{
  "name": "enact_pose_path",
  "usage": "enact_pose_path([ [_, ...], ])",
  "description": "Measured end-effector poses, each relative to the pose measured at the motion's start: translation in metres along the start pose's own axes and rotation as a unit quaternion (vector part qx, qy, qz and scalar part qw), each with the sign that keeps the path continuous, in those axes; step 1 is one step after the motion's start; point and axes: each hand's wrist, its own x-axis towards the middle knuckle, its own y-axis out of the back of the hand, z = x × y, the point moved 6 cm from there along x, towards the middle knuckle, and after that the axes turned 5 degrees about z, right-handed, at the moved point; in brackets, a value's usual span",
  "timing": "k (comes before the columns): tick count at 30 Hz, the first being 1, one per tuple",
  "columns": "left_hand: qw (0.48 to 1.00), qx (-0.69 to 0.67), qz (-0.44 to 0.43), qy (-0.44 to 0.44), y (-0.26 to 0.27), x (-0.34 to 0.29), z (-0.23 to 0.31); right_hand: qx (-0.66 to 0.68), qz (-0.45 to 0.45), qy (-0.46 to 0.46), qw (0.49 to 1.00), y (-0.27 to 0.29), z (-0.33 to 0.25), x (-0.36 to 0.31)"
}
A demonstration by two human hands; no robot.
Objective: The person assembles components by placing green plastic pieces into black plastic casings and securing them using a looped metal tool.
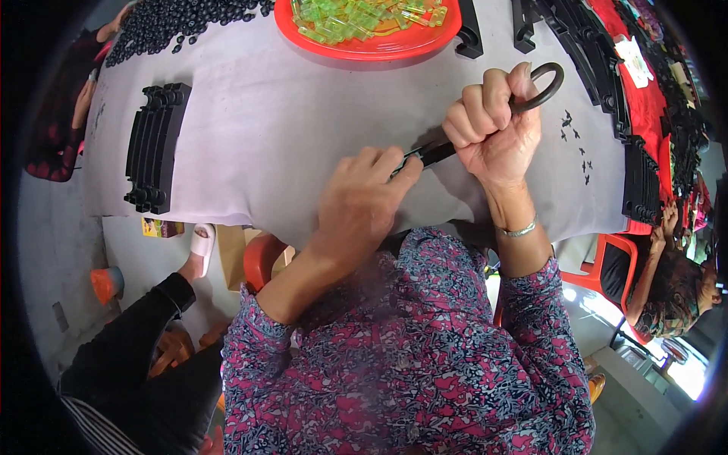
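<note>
My right hand [493, 125] is closed in a fist around dark metal scissors [547, 87]. One big loop handle sticks out above my thumb, and the blades point down to the left. My left hand [364, 193] is closed, its fingers pinching a small black part [404, 163] at the blade end. Most of that part is hidden by my fingers. Both hands are just over the cloth-covered table [250, 129], near its front edge. Small black scraps [576, 135] lie to the right of my right hand.
A stack of black plastic strips [155, 148] stands at left, with more black strips [580, 53] at right. A red tray [371, 49] of yellow-green clear pieces and a pile of black beads [171, 26] lie at the back. Other people sit at both sides.
</note>
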Motion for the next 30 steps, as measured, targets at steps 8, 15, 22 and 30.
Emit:
enact_pose_path([
  [8, 1.000, 0.002, 0.000, -0.009, 0.002, 0.001, -0.001, -0.036, 0.007, 0.002, 0.999, -0.017, 0.006, 0.000],
  [15, 1.000, -0.005, 0.007, -0.025, 0.001, 0.003, 0.001, -0.334, -0.080, 0.050, 0.938, -0.023, 0.027, 0.000],
  [22, 0.999, -0.014, -0.021, -0.023, -0.001, 0.000, -0.004, -0.209, -0.078, 0.040, 0.974, -0.025, 0.011, -0.007],
  [30, 0.999, -0.027, -0.023, -0.013, -0.003, 0.001, -0.007, 0.046, -0.089, -0.042, 0.994, 0.001, -0.009, 0.002],
])
